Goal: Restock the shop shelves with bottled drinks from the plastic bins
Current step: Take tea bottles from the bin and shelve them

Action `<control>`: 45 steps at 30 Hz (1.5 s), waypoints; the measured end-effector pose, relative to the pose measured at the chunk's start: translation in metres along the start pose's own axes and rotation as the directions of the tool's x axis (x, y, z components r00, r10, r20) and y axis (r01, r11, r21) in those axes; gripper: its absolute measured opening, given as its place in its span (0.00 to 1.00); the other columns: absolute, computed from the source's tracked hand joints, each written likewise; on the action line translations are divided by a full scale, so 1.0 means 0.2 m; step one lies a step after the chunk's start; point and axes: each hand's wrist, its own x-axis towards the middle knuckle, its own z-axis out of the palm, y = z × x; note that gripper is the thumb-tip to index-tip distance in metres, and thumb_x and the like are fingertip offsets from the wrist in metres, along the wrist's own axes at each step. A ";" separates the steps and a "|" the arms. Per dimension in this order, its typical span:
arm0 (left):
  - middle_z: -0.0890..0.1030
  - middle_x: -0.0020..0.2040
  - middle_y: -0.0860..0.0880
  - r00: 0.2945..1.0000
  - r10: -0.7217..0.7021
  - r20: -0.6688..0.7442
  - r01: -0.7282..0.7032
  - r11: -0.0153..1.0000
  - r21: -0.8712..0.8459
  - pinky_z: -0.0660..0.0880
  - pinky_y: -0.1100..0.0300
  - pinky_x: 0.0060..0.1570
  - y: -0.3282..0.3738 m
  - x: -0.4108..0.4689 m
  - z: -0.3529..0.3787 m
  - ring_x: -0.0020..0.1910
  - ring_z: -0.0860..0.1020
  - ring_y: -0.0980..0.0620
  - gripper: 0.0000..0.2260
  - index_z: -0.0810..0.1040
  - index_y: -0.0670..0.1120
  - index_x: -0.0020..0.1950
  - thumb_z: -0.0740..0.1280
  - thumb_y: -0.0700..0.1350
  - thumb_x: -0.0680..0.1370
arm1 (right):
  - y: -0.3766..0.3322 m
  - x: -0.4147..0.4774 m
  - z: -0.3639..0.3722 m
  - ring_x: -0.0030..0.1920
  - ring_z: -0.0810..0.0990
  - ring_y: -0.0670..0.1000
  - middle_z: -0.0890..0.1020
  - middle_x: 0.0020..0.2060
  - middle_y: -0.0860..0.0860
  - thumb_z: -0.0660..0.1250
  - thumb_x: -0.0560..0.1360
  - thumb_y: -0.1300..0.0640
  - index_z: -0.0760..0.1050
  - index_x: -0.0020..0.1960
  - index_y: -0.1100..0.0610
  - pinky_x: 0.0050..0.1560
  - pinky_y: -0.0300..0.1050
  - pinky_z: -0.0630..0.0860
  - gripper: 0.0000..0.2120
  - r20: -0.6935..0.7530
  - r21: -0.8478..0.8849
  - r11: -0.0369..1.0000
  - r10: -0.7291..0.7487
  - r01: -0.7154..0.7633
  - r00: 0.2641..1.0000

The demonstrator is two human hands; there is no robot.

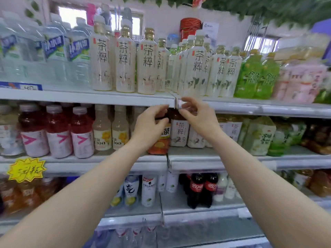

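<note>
reaching with both hands to the middle shelf point(197, 153) at centre frame, just under the upper shelf edge point(89, 99). with the left hand point(152, 122), curling fingers and thumb round the top of an orange-labelled bottle point(160, 144); with the right hand point(195, 119), seemingly pinching the neck of a brown tea bottle point(179, 130). holding both upright on the shelf, side by side, at the front of the row. no plastic bins in view. probably squaring fresh stock into line. plenty to go wrong from here: clipping a cap on the edge overhead if lifted, toppling the tea bottle into the white-labelled neighbours point(196, 138) at its right, or nudging the orange one off the front lip. tight packing, a low overhang and a grip high on the necks to blame.
</note>
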 end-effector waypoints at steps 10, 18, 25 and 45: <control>0.80 0.59 0.52 0.974 -0.027 0.227 0.041 0.997 -0.058 0.75 0.64 0.58 0.07 -0.41 0.56 0.56 0.78 0.57 0.18 0.77 0.48 0.68 0.69 0.39 0.78 | 0.40 -0.64 -0.29 0.50 0.81 0.44 0.83 0.49 0.46 0.71 0.77 0.58 0.79 0.65 0.54 0.54 0.38 0.78 0.16 -0.066 -0.051 0.982 0.178 -0.181 0.982; 0.82 0.56 0.48 0.913 -0.020 0.408 0.058 0.995 -0.080 0.75 0.64 0.57 0.26 -0.68 1.15 0.54 0.80 0.53 0.17 0.79 0.46 0.65 0.70 0.38 0.76 | 0.81 -1.10 -0.75 0.50 0.82 0.45 0.83 0.51 0.50 0.71 0.78 0.60 0.78 0.67 0.55 0.50 0.33 0.78 0.18 -0.066 -0.088 0.943 0.316 -0.321 0.947; 0.81 0.55 0.48 0.858 0.019 0.513 0.067 0.986 -0.150 0.77 0.61 0.56 0.57 -0.90 1.79 0.53 0.80 0.53 0.17 0.78 0.44 0.64 0.70 0.36 0.76 | 1.20 -1.52 -1.29 0.51 0.82 0.47 0.83 0.51 0.48 0.71 0.78 0.59 0.78 0.65 0.52 0.53 0.42 0.80 0.17 -0.063 -0.104 0.886 0.448 -0.452 0.892; 0.81 0.54 0.50 0.546 -0.214 0.810 0.379 0.926 -0.010 0.74 0.73 0.53 0.69 -1.79 2.98 0.49 0.79 0.55 0.17 0.79 0.45 0.64 0.70 0.36 0.76 | 1.99 -2.70 -1.75 0.45 0.81 0.36 0.85 0.49 0.48 0.70 0.74 0.65 0.80 0.62 0.54 0.49 0.26 0.72 0.18 -0.039 0.009 0.517 0.855 -0.856 0.516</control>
